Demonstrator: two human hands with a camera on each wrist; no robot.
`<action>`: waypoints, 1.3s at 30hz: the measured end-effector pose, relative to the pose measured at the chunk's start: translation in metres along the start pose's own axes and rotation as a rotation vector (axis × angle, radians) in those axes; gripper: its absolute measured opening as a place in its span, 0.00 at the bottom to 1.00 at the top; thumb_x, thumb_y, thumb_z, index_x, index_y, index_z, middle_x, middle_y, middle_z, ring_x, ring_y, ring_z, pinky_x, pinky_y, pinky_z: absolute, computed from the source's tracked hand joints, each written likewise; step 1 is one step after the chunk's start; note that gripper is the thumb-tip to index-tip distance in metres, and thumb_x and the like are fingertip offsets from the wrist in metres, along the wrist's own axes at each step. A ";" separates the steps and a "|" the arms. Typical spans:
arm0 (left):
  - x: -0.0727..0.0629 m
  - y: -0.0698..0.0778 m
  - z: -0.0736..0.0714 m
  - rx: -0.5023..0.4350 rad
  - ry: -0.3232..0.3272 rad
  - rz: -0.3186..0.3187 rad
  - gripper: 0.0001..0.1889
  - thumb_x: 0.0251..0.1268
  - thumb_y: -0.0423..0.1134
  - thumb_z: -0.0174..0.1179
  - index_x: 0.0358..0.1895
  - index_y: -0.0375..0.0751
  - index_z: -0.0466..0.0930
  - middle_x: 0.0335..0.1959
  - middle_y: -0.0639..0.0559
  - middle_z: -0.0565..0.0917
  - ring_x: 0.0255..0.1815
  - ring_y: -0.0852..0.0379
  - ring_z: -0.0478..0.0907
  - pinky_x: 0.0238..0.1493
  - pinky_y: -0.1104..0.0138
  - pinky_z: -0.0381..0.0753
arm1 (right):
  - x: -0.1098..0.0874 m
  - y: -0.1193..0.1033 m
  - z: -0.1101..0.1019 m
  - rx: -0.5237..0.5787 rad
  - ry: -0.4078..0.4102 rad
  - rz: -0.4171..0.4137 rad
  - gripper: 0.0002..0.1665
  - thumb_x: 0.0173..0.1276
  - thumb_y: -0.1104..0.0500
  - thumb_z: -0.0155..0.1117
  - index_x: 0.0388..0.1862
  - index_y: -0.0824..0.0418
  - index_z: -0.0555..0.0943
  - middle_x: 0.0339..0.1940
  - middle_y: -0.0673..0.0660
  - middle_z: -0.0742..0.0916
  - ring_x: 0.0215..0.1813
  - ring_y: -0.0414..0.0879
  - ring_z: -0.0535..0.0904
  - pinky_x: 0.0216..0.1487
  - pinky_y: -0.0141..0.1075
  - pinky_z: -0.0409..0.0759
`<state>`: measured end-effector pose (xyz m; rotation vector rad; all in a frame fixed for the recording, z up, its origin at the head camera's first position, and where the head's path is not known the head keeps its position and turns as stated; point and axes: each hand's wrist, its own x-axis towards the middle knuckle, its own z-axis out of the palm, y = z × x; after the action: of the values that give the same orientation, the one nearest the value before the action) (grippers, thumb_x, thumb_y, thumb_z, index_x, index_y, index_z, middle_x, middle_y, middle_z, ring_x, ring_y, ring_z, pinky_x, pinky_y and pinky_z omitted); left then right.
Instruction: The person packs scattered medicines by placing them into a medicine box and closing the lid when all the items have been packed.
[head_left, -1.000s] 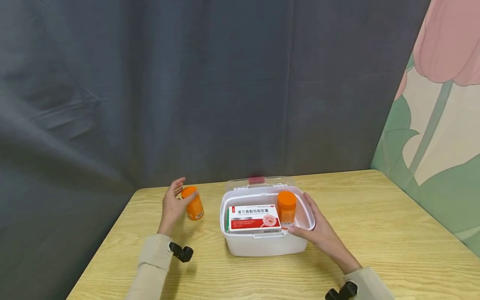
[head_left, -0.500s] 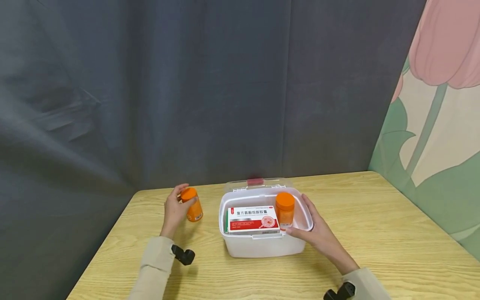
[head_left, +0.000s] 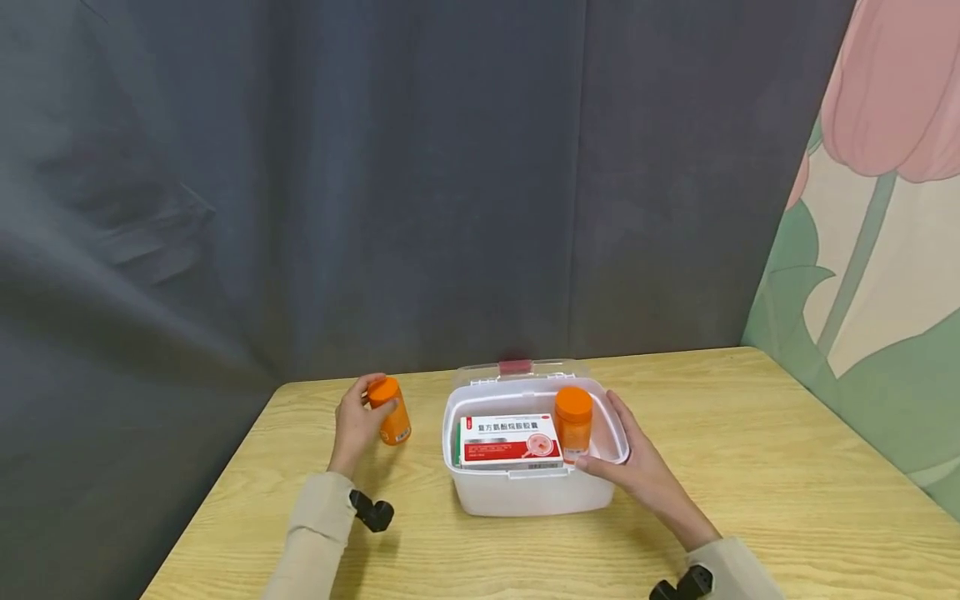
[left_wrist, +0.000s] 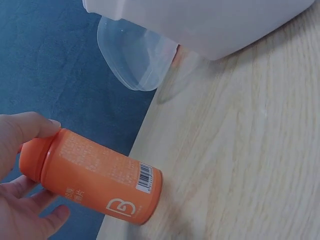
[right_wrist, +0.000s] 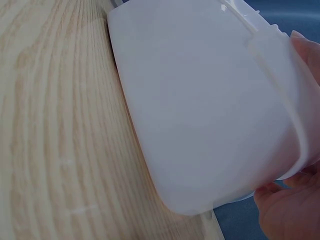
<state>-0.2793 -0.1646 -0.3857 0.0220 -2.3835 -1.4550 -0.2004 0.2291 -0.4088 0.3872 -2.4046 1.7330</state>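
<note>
My left hand (head_left: 356, 422) grips an orange pill bottle (head_left: 395, 419) around its cap, thumb on one side and fingers on the other. In the left wrist view the pill bottle (left_wrist: 102, 177) shows a barcode label, and its base is right at the tabletop. To the right stands a white plastic storage box (head_left: 525, 492), its top uncovered. My right hand (head_left: 637, 467) holds the right end of this box, thumb at the front rim and fingers along the side. Inside the box are a white-and-red medicine carton (head_left: 510, 440) and a second orange pill bottle (head_left: 573, 421), upright.
A clear lid (head_left: 480, 372) with a pink-red latch hangs open behind the box. A green edge (head_left: 457, 442) shows beside the carton. The wooden table (head_left: 750, 450) ends at a dark grey curtain (head_left: 450, 208) behind; a flower-patterned wall (head_left: 885, 292) rises on the right.
My left fingers have come in from beside the bottle and now grip its cap. The right hand stays on the box, which has not moved on the table.
</note>
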 end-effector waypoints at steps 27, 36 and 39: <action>0.001 -0.004 -0.006 0.011 0.055 0.021 0.24 0.56 0.29 0.69 0.58 0.35 0.77 0.59 0.36 0.76 0.57 0.37 0.72 0.57 0.49 0.74 | -0.001 0.000 -0.001 0.016 -0.005 -0.008 0.63 0.57 0.58 0.76 0.79 0.60 0.44 0.77 0.67 0.55 0.69 0.66 0.59 0.65 0.62 0.61; 0.002 0.013 -0.015 -0.014 0.073 0.071 0.23 0.56 0.31 0.69 0.57 0.35 0.78 0.57 0.37 0.76 0.56 0.38 0.74 0.58 0.49 0.74 | 0.000 -0.001 -0.001 0.003 -0.008 -0.001 0.63 0.56 0.57 0.76 0.79 0.59 0.43 0.77 0.67 0.55 0.67 0.66 0.62 0.63 0.60 0.65; 0.002 0.017 -0.017 -0.019 0.072 0.096 0.23 0.55 0.31 0.70 0.56 0.35 0.78 0.56 0.37 0.77 0.55 0.38 0.75 0.57 0.51 0.75 | 0.000 0.000 -0.001 0.005 -0.008 -0.001 0.63 0.56 0.57 0.76 0.79 0.60 0.43 0.77 0.67 0.55 0.67 0.67 0.62 0.63 0.60 0.65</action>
<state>-0.2730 -0.1712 -0.3634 -0.0439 -2.2808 -1.4081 -0.1999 0.2304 -0.4080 0.3976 -2.4053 1.7412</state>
